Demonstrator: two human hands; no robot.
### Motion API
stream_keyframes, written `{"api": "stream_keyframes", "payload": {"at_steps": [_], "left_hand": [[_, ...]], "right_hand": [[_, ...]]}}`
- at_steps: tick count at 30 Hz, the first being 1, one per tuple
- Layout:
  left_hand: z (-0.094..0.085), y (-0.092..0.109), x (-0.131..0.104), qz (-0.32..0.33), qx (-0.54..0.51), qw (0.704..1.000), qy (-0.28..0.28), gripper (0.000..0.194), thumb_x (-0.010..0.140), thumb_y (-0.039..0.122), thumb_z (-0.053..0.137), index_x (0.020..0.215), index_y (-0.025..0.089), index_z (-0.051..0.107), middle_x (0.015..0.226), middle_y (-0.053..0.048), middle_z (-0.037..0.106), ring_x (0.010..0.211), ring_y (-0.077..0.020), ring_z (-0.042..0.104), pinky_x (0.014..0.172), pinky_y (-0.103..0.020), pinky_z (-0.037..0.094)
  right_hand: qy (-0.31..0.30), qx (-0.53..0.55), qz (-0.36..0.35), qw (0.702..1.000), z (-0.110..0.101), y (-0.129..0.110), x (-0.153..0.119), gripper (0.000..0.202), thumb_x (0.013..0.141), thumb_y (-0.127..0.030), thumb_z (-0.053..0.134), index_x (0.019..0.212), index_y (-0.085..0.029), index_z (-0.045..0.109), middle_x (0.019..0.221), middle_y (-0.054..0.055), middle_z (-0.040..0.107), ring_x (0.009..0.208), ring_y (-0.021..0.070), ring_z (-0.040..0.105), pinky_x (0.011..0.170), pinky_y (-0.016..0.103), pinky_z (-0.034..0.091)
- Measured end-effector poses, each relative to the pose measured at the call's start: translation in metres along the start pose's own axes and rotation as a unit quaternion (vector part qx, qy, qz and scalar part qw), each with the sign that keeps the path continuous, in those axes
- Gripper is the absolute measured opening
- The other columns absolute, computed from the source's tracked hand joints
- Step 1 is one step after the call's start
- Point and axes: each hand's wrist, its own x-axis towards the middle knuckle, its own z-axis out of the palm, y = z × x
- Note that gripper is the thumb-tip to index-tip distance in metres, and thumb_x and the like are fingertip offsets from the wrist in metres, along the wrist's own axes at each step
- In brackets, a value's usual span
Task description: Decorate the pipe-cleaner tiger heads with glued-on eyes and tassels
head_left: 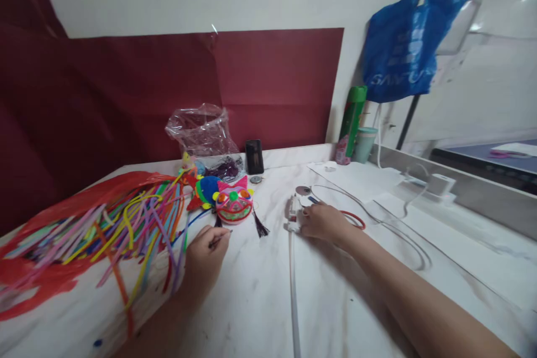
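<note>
My left hand point(206, 251) is closed round a thin dark stick-like item, its tip poking out past the fingers. Just beyond it sits a colourful stuffed animal figure point(235, 201) with a pink face, orange eyes and black tassels. On the right, my right hand point(321, 221) reaches to a small white device point(293, 210), with a flat grey strap or cable point(293, 291) running from it towards me. Its fingers are bent at the device's right edge; what they hold, if anything, is hidden. A red ring-shaped item point(354, 218) lies partly behind this hand.
Many coloured pipe cleaners point(126, 229) lie on a red plastic bag point(46, 285) at the left. A black phone point(254, 156) leans at the back, near a clear plastic bag point(201, 128). A green can point(353, 114), a cup point(364, 144) and cables stand or lie at right.
</note>
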Motion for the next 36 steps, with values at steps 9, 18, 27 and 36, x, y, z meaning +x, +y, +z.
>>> {"api": "stream_keyframes", "payload": {"at_steps": [9, 18, 27, 36], "left_hand": [[0.002, 0.002, -0.003, -0.007, -0.027, 1.0, -0.013, 0.017, 0.071, 0.029, 0.056, 0.06, 0.019, 0.064, 0.058, 0.001, 0.056, 0.056, -0.0124, 0.051, 0.054, -0.022, 0.04], [0.002, -0.001, 0.001, -0.127, -0.115, 0.985, -0.009, 0.018, 0.066, 0.035, 0.059, 0.062, 0.018, 0.064, 0.053, 0.003, 0.052, 0.05, -0.0115, 0.046, 0.048, -0.021, 0.035], [0.011, 0.007, -0.012, -0.269, -0.258, 0.921, -0.112, 0.021, 0.058, 0.036, 0.068, 0.062, 0.016, 0.062, 0.046, 0.008, 0.038, 0.039, -0.0047, 0.026, 0.038, -0.02, 0.017], [0.01, 0.019, -0.017, -0.333, -0.452, 0.812, -0.162, 0.021, 0.056, 0.029, 0.073, 0.063, 0.014, 0.061, 0.055, 0.005, 0.043, 0.049, -0.0057, 0.038, 0.048, -0.02, 0.035]], "right_hand": [[0.165, 0.048, -0.064, 0.983, 0.006, -0.014, -0.002, 0.02, 0.083, -0.021, 0.046, 0.071, -0.016, 0.062, 0.074, 0.011, 0.066, 0.076, 0.0229, 0.06, 0.075, 0.032, 0.038], [0.241, 0.221, -0.105, 0.939, 0.016, -0.028, -0.003, 0.02, 0.086, -0.027, 0.041, 0.072, -0.018, 0.053, 0.072, 0.007, 0.061, 0.069, 0.0197, 0.056, 0.071, 0.032, 0.041], [0.15, 0.432, -0.106, 0.883, 0.02, -0.059, -0.012, 0.023, 0.082, -0.04, 0.049, 0.073, -0.019, 0.054, 0.069, 0.003, 0.058, 0.067, 0.0173, 0.053, 0.067, 0.031, 0.041], [-0.012, 0.701, -0.056, 0.711, 0.027, -0.114, -0.032, 0.021, 0.072, -0.037, 0.066, 0.074, -0.017, 0.06, 0.062, -0.002, 0.055, 0.056, 0.01, 0.045, 0.056, 0.024, 0.039]]}}
